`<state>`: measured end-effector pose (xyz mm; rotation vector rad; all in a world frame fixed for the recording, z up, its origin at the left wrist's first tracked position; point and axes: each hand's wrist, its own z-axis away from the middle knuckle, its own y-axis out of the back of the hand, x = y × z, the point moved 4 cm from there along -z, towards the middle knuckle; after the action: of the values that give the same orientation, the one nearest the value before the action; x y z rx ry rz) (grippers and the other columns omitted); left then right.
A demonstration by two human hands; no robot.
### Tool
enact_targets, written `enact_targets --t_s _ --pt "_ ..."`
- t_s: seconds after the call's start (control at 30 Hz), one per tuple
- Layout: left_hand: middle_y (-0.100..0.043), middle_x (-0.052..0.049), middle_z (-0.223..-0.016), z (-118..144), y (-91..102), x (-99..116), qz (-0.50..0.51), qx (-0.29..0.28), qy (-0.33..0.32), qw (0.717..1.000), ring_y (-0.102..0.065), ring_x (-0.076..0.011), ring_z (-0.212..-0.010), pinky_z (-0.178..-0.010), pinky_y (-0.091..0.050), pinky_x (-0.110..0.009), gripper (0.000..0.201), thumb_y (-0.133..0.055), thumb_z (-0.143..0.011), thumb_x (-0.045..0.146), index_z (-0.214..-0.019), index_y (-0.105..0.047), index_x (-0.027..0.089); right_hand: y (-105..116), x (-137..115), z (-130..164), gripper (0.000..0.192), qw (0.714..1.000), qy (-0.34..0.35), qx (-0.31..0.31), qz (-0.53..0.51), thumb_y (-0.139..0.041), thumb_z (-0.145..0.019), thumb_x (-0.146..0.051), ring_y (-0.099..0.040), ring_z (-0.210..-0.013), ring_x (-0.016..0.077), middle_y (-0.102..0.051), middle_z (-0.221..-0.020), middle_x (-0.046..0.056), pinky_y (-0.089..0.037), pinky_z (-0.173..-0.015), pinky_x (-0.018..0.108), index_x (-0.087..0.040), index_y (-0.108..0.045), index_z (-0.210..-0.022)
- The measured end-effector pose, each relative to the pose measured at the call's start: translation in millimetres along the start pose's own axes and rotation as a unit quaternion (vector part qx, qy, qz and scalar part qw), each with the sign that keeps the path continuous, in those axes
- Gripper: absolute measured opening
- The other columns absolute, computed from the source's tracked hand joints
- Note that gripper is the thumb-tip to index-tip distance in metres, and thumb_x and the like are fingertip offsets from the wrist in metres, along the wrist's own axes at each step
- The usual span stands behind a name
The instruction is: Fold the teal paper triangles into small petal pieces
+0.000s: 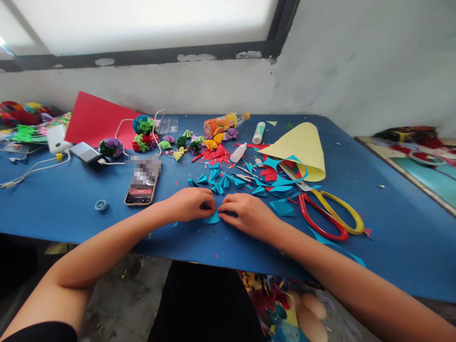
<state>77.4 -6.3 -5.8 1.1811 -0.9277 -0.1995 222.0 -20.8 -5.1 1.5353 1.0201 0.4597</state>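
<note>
We pinch a small blue paper piece [212, 219] on the blue table [392, 228].
Our left hand [188, 204] and right hand [245, 213] meet fingertip to fingertip, clamped on it near the table's front edge. A loose grip could spring the fold; scissors [329, 213] lie near our right wrist.

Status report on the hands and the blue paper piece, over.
Left hand and right hand both pinching blue paper piece on blue table. Folded blue cones just beyond. Scissors right, phone left, nothing blocking.
</note>
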Motion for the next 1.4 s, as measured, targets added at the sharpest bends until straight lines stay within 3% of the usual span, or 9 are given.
enact_targets --t_s 0.23,0.43,0.6,0.7,0.8,0.9,1.0,1.2,1.4 --pt "-0.06 -0.002 -0.083 -2.3 1.2 -4.5 0.014 -0.017 -0.053 0.998 -0.053 -0.0095 -0.068 -0.062 -0.036 -0.019 0.012 -0.055 -0.079 0.017 -0.082 -0.066 0.015 -7.0 -0.6 -3.3 0.013 0.999 0.022 -0.017 -0.016 -0.053 -0.086 -0.017 -0.058 -0.076 0.0158 -0.062 -0.088 0.006 -0.042 -0.066 0.024 -0.014 -0.065 -0.09" --pt "-0.066 -0.002 -0.085 -0.5 5.1 -7.5 -0.007 -0.032 -0.088 0.996 -0.057 -0.0099 -0.07 -0.062 -0.035 -0.018 0.017 -0.053 -0.083 0.02 -0.088 -0.07 0.018 -7.8 -6.0 -2.5 0.016 0.995 0.062 -0.042 0.073 -0.047 -0.09 -0.016 -0.056 -0.073 0.0151 -0.062 -0.087 0.007 -0.038 -0.063 0.024 -0.014 -0.063 -0.09" --pt "-0.068 0.001 -0.069 3.3 8.2 -11.6 -0.002 -0.047 -0.009 0.999 -0.051 -0.0081 -0.056 -0.049 -0.028 -0.018 0.016 -0.06 -0.078 0.028 -0.086 -0.073 0.023 -2.7 -5.6 -1.7 0.016 0.989 0.083 -0.067 0.102 -0.049 -0.086 -0.011 -0.054 -0.069 0.0141 -0.061 -0.082 0.005 -0.036 -0.059 0.025 -0.016 -0.064 -0.087" --pt "-0.055 0.004 -0.047 4.0 8.6 -15.9 0.024 -0.07 0.031 0.997 -0.035 -0.0054 -0.043 -0.042 -0.019 -0.02 0.023 -0.061 -0.076 0.036 -0.09 -0.073 0.023 2.1 -3.5 0.0 0.016 0.987 0.086 -0.096 0.095 -0.05 -0.085 -0.011 -0.055 -0.07 0.0147 -0.06 -0.079 0.005 -0.036 -0.059 0.025 -0.017 -0.065 -0.082" --pt "-0.052 0.004 -0.045 2.1 7.0 -21.1 0.096 -0.086 0.039 0.991 -0.032 -0.0048 -0.042 -0.042 -0.02 -0.019 0.027 -0.062 -0.075 0.038 -0.089 -0.073 0.018 6.5 0.0 2.1 0.018 0.99 0.078 -0.106 0.047 -0.049 -0.086 -0.014 -0.057 -0.072 0.0152 -0.061 -0.08 0.005 -0.038 -0.06 0.024 -0.017 -0.066 -0.081" --pt "-0.058 0.001 -0.053 -0.5 6.4 -23.5 0.148 -0.067 0.025 0.986 -0.04 -0.0055 -0.046 -0.045 -0.026 -0.018 0.025 -0.062 -0.075 0.035 -0.081 -0.073 0.013 9.2 6.3 1.5 0.018 0.996 0.037 -0.078 -0.015 -0.048 -0.087 -0.019 -0.057 -0.071 0.0146 -0.061 -0.083 0.006 -0.04 -0.062 0.024 -0.015 -0.064 -0.081" --pt "-0.058 0.002 -0.056 -1.3 6.7 -19.5 0.122 -0.04 0.005 0.992 -0.045 -0.0062 -0.05 -0.047 -0.029 -0.017 0.021 -0.061 -0.075 0.032 -0.08 -0.07 0.013 9.5 10.7 -1.2 0.017 0.998 -0.005 -0.039 -0.057 -0.05 -0.087 -0.026 -0.056 -0.07 0.0148 -0.06 -0.084 0.006 -0.041 -0.063 0.024 -0.014 -0.06 -0.083" --pt "-0.057 0.003 -0.061 0.0 5.2 -4.9 0.031 -0.007 -0.029 0.999 -0.047 -0.006 -0.053 -0.052 -0.031 -0.017 0.013 -0.057 -0.076 0.021 -0.083 -0.066 0.015 5.1 5.1 -3.3 0.017 0.992 0.009 -0.04 -0.118 -0.052 -0.087 -0.03 -0.057 -0.078 0.0159 -0.06 -0.091 0.006 -0.042 -0.069 0.025 -0.015 -0.059 -0.094" --pt "-0.058 0.003 -0.064 -2.0 1.0 -3.9 -0.017 0.007 -0.032 0.999 -0.047 -0.0066 -0.055 -0.053 -0.029 -0.018 0.012 -0.055 -0.075 0.019 -0.081 -0.065 0.017 -1.2 8.8 -5.5 0.008 0.995 0.004 -0.038 -0.091 -0.052 -0.084 -0.017 -0.056 -0.069 0.0139 -0.059 -0.082 0.005 -0.041 -0.063 0.023 -0.015 -0.06 -0.084"
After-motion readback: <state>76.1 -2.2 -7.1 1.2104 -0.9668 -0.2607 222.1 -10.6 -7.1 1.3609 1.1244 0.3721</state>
